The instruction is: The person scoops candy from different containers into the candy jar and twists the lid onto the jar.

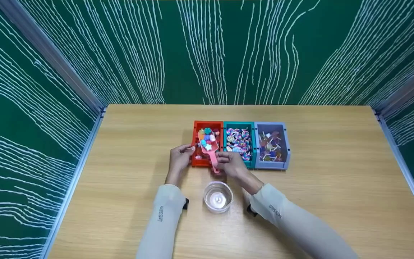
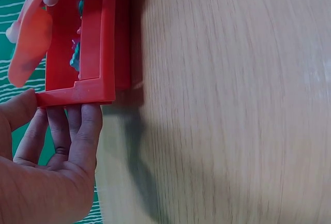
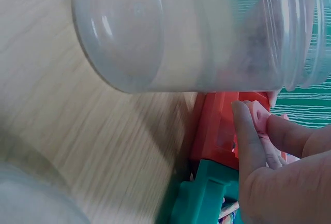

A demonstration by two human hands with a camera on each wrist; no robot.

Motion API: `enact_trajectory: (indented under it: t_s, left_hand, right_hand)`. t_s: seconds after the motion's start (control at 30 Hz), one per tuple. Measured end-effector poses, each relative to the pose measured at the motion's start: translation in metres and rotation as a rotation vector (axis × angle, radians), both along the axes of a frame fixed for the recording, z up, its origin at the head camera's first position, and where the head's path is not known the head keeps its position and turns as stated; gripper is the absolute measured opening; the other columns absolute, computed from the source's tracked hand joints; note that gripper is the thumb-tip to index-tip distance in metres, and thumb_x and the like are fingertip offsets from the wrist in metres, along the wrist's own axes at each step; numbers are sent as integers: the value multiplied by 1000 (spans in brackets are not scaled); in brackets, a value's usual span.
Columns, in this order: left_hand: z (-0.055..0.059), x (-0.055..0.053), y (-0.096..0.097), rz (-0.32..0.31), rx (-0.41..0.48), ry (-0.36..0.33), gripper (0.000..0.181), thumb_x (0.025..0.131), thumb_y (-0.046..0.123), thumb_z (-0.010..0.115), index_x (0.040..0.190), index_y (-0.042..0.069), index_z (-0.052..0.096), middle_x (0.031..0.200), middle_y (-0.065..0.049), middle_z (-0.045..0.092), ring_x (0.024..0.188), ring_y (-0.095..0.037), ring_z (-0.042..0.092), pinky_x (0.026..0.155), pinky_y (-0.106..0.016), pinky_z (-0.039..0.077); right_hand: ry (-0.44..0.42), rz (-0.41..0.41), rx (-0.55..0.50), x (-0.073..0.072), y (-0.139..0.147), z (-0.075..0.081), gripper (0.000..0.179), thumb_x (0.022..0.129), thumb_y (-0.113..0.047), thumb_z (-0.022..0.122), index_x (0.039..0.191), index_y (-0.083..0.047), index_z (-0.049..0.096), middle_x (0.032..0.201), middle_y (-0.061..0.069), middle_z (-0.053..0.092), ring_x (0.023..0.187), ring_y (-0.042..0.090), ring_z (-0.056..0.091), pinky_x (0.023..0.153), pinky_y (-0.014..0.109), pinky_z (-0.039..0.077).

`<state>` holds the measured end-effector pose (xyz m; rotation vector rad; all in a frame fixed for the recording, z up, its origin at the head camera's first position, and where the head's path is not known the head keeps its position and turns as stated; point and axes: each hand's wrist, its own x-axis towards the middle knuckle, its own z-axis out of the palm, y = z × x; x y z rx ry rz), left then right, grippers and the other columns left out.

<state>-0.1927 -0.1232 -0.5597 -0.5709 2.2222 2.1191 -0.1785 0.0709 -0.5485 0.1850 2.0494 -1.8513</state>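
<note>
My right hand (image 1: 234, 164) pinches the handle of a pink scoop (image 1: 212, 157) between thumb and fingers. Small colourful pieces (image 1: 207, 138), one of them a white star, fill the scoop's bowl, which is over the red bin (image 1: 200, 162). At that bin's left side, my left hand (image 1: 180, 158) grips the wall, thumb at the rim and fingers along the outside, as the left wrist view shows. More small pieces lie inside the red bin, partly hidden by the scoop. A clear round jar (image 1: 218, 197) with an open top stands between my forearms, nearer to me than the bins.
Joined to the red bin's right are a teal bin (image 1: 253, 163) of striped, wrapped-looking sweets and a lavender bin (image 1: 282, 165) of small stick-like pieces. All stand on a wooden table (image 1: 336, 172). Green, white-lined panels (image 1: 235, 54) enclose its back and sides.
</note>
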Motion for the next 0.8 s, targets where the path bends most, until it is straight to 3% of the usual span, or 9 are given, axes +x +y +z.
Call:
enact_trajectory:
  t_s: [0.3, 0.6, 0.8]
  left_hand:
    - [-3, -2, 0, 7, -11, -40, 27, 100, 4, 69, 124, -7, 74, 97, -10, 72, 79, -15, 63, 62, -22, 54]
    - [-2, -2, 0, 2, -16, -34, 26, 100, 5, 70, 123, -4, 76, 100, -12, 73, 79, -14, 61, 63, -22, 53]
    - [-1, -2, 1, 7, 10, -25, 23, 100, 3, 69, 120, -5, 77, 96, -10, 71, 78, -15, 62, 62, -23, 54]
  right_hand:
    - [-9, -8, -20, -2, 3, -5, 44, 91, 19, 66, 134, 9, 66, 115, 22, 77, 82, 12, 73, 73, 31, 65]
    - [73, -24, 2, 1, 2, -10, 42, 90, 18, 69, 131, 8, 69, 114, 23, 77, 88, 12, 74, 70, 23, 62]
    - [71, -17, -60, 2, 2, -12, 42, 91, 18, 68, 132, 11, 66, 115, 25, 76, 84, 13, 74, 72, 29, 64]
